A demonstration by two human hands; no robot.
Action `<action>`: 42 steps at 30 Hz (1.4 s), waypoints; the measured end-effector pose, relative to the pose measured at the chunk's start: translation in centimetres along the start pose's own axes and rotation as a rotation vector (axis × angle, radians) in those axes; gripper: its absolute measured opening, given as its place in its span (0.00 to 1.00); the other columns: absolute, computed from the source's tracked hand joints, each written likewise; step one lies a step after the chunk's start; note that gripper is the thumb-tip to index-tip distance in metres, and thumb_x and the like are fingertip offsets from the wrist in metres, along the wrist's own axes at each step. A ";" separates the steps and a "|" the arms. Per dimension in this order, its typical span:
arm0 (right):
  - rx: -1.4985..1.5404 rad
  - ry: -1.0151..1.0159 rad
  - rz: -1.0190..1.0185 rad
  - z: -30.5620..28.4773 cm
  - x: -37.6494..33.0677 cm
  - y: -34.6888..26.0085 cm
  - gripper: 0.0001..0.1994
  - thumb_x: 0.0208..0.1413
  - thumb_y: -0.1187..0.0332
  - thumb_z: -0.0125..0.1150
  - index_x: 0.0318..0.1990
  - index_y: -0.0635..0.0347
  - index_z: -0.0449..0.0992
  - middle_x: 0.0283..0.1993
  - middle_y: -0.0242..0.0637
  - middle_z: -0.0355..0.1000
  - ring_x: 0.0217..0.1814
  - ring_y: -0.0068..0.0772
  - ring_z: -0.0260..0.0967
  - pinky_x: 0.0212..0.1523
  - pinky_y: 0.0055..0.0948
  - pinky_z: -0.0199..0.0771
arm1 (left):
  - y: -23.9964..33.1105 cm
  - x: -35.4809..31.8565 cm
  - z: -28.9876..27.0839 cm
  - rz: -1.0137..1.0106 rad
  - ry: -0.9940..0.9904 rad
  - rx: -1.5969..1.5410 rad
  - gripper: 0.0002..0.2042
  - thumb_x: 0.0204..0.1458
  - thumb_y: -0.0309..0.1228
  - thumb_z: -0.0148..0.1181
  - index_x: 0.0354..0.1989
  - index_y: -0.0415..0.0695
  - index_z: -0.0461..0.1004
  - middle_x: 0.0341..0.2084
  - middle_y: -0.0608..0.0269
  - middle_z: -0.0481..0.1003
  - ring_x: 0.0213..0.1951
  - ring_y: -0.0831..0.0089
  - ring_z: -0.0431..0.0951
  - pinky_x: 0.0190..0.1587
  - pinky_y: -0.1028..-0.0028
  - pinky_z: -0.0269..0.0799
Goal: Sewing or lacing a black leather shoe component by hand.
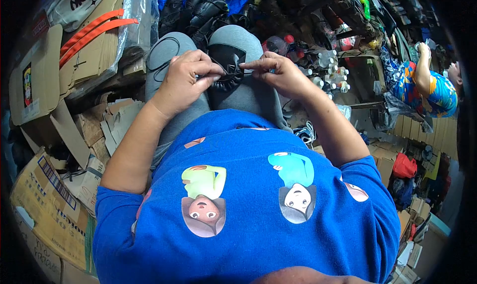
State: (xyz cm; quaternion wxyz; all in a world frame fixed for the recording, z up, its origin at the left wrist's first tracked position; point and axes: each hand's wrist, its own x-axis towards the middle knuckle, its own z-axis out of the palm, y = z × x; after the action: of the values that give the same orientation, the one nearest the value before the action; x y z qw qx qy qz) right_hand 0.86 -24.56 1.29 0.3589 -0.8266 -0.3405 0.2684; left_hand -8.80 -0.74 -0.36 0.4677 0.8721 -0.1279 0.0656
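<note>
On my grey-clad thighs rests a small black leather-like piece (pixel 228 57), shaped like a shoe upper, with a bunched, ridged lower edge. My left hand (pixel 191 71) is at its left side, thumb and forefinger pinched on a thin black cord. A loop of the same kind of black cord (pixel 158 76) lies over my left knee. At the piece's right edge is my right hand (pixel 277 71), its forefinger stretched toward the piece and its thumb close below. A small pale sliver shows by those fingertips; whether they grip it or the cord is too small to make out.
Black shoes (pixel 208 13) are heaped beyond my knees. Cardboard boxes (pixel 49 204) and flattened card (pixel 99 40) with orange straps (pixel 97 28) crowd the left. Several small clear bottles (pixel 338 78) lie right of my legs. Another person (pixel 432 87) sits at the far right.
</note>
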 end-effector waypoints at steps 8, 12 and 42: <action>-0.260 0.035 -0.113 -0.2 -0.3 -0.9 0.17 0.47 0.72 0.58 0.45 0.42 0.80 0.29 0.35 0.68 0.37 0.36 0.67 0.43 0.37 0.62 | -0.8 -0.4 -0.9 -0.029 0.101 0.512 0.08 0.44 0.28 0.61 0.34 0.52 0.80 0.25 0.68 0.69 0.37 0.70 0.69 0.45 0.67 0.57; -0.376 0.127 -0.143 1.0 -1.2 -0.9 0.19 0.46 0.73 0.57 0.47 0.43 0.78 0.29 0.35 0.67 0.37 0.38 0.67 0.46 0.38 0.58 | -0.2 -0.7 -0.7 -0.043 0.022 0.473 0.09 0.43 0.28 0.61 0.35 0.54 0.80 0.24 0.69 0.68 0.37 0.71 0.68 0.46 0.67 0.55; 0.130 -0.201 0.034 -1.8 2.1 1.1 0.14 0.52 0.77 0.56 0.45 0.51 0.80 0.35 0.28 0.65 0.42 0.23 0.61 0.46 0.22 0.63 | -1.1 1.9 0.9 -0.074 -0.072 0.272 0.08 0.43 0.29 0.62 0.32 0.59 0.82 0.24 0.70 0.68 0.38 0.70 0.68 0.46 0.67 0.55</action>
State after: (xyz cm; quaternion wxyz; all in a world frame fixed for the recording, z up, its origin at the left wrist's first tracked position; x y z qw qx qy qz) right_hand 3.86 -24.25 1.12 0.3712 -0.7761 -0.3424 0.3776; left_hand -6.64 -1.21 -1.25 0.3426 0.9333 -0.1023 0.0340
